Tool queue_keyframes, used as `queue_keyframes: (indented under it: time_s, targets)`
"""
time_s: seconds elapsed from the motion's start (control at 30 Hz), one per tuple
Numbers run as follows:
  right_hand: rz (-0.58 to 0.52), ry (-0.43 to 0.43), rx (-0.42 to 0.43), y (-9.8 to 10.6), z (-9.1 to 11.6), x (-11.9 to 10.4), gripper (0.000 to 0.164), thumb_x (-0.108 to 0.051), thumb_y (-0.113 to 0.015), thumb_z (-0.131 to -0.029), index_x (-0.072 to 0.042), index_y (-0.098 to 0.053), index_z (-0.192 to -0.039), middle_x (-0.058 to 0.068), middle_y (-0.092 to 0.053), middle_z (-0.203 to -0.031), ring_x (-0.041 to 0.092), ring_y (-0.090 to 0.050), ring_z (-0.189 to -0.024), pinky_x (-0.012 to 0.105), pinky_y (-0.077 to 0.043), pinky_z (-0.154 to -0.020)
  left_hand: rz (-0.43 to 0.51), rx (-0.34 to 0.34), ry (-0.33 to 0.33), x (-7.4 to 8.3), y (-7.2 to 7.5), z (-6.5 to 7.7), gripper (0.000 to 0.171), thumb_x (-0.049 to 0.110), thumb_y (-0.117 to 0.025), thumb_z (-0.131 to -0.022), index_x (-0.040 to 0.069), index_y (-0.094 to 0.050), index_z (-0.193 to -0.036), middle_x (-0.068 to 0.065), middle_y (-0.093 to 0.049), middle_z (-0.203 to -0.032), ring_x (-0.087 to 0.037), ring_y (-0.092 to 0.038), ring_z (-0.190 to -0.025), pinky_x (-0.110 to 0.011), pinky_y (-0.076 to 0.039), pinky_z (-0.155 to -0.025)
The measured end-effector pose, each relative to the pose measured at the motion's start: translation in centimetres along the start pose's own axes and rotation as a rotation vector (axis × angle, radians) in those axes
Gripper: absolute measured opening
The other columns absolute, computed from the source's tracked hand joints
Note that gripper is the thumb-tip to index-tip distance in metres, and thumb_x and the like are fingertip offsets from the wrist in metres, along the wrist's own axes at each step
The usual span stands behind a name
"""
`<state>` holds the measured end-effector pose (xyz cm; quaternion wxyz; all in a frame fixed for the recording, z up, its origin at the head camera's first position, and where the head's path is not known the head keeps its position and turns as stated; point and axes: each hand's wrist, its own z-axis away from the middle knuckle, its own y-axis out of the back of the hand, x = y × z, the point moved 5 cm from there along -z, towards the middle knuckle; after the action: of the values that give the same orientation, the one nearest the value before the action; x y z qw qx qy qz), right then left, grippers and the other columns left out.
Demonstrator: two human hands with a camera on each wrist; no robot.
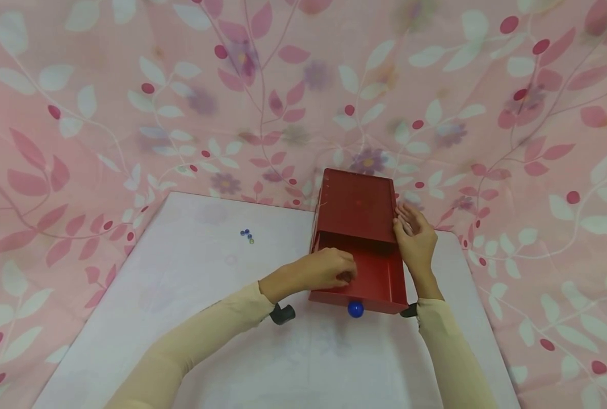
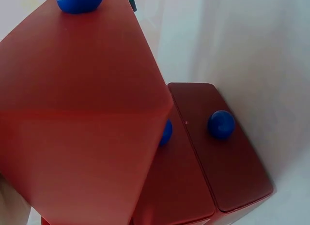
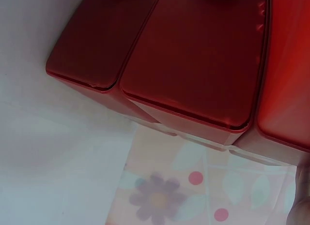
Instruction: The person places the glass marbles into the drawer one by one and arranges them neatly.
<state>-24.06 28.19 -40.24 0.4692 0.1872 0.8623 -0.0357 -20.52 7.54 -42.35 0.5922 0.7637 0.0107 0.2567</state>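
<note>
A red drawer cabinet point(image 1: 356, 207) stands at the back of the table with its top drawer point(image 1: 377, 278) pulled out toward me. That drawer has a round blue knob point(image 1: 355, 309). My left hand point(image 1: 331, 267) reaches over the drawer's left wall, its fingers curled above the drawer floor; I cannot tell whether they hold something. My right hand point(image 1: 417, 238) rests along the cabinet's right side, fingers extended and touching near the top edge. In the left wrist view, two closed lower drawers point(image 2: 220, 162) show below, one with a blue knob point(image 2: 221, 124) in full view.
Several small glass marbles point(image 1: 247, 236), blue and one yellowish, lie on the white table point(image 1: 191, 272) left of the cabinet. Pink floral cloth point(image 1: 262, 102) hangs behind and around the table. A dark cylindrical device point(image 1: 283, 314) sits below the left wrist.
</note>
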Motion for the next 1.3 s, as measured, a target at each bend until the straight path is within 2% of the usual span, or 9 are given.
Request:
queue_keyframes:
  time_s: [0.4, 0.57, 0.8, 1.3]
  targets:
    - [-0.003, -0.001, -0.006, -0.04, 0.0, 0.17, 0.041, 0.015, -0.063, -0.084, 0.011, -0.058, -0.125, 0.03, -0.061, -0.121, 0.048, -0.056, -0.113, 0.037, -0.049, -0.094, -0.066, -0.053, 0.011, 0.4, -0.21, -0.09, 0.018, 0.021, -0.077, -0.085, 0.017, -0.075, -0.103, 0.006, -0.067, -0.094, -0.004, -0.059, -0.084, -0.009, -0.047, -0.078]
    - [-0.008, -0.007, -0.001, -0.03, -0.04, 0.02, 0.041, 0.015, -0.063, -0.084, 0.011, -0.058, -0.124, 0.03, -0.061, -0.121, 0.049, -0.056, -0.113, 0.037, -0.049, -0.094, -0.085, -0.059, -0.017, 0.67, -0.12, -0.22, 0.02, 0.023, -0.077, -0.086, 0.019, -0.075, -0.105, 0.007, -0.067, -0.096, -0.003, -0.06, -0.087, -0.01, -0.048, -0.081]
    - [-0.011, -0.016, -0.002, -0.11, -0.03, -0.07, 0.041, 0.014, -0.062, -0.084, 0.011, -0.058, -0.125, 0.032, -0.059, -0.121, 0.048, -0.055, -0.114, 0.038, -0.049, -0.095, -0.052, -0.087, -0.074, 1.02, -0.31, -0.53, 0.02, 0.02, -0.075, -0.088, 0.017, -0.074, -0.107, 0.006, -0.068, -0.1, -0.002, -0.062, -0.092, -0.009, -0.047, -0.083]
    - [-0.005, -0.031, 0.014, -0.24, 0.04, -0.29, 0.041, 0.014, -0.063, -0.084, 0.011, -0.059, -0.124, 0.035, -0.058, -0.121, 0.048, -0.056, -0.114, 0.036, -0.049, -0.094, 0.001, -0.065, -0.096, 0.89, -0.33, -0.36, 0.02, 0.022, -0.075, -0.088, 0.016, -0.074, -0.107, 0.007, -0.067, -0.1, 0.0, -0.061, -0.092, -0.008, -0.045, -0.084]
